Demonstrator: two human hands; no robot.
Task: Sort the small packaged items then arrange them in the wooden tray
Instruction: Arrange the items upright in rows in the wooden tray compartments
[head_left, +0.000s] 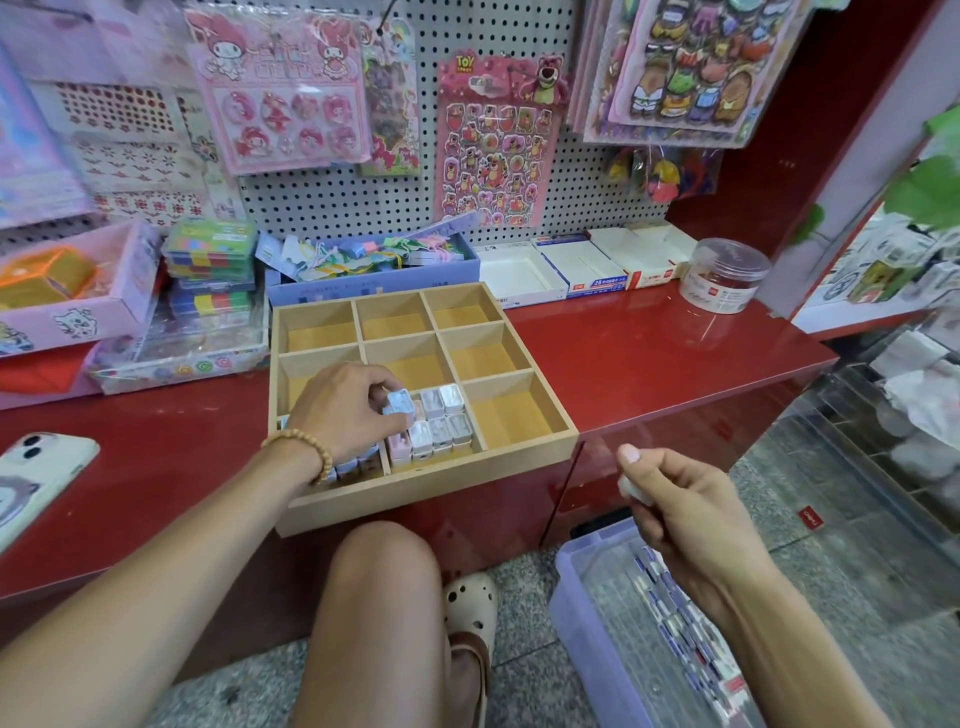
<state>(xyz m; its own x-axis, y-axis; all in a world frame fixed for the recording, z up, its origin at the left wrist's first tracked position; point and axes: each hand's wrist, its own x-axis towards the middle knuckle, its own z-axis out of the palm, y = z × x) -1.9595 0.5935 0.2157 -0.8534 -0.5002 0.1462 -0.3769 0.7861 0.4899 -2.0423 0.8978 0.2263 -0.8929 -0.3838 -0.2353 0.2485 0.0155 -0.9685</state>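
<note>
From the head camera, a wooden tray (415, 499) with 9 compartments sits on the red tabletop (649, 364), its front edge overhanging the tabletop's edge. The left hand (348, 410) reaches over the tray's front row; its fingers (382, 397) pinch a pale blue packaged item (401, 404) just above the front middle compartment. That compartment already holds a packed block of small packaged items (436, 428), pink, white and silvery, standing side by side. More small packets (353, 462) show in the front left compartment, partly hidden under the wrist, which wears a beaded bracelet (306, 449). The other 7 compartments show bare wood.

The right hand (680, 509) is held to the right of the tray, off the tabletop, fingers curled around a small white item (635, 491) that is mostly hidden. Below it, on the floor, a purple plastic bin (587, 623) holds rows of similar packets (691, 639). A phone (36, 478) lies at the tabletop's left. Sticker sheets (493, 150) hang on the pegboard behind.
</note>
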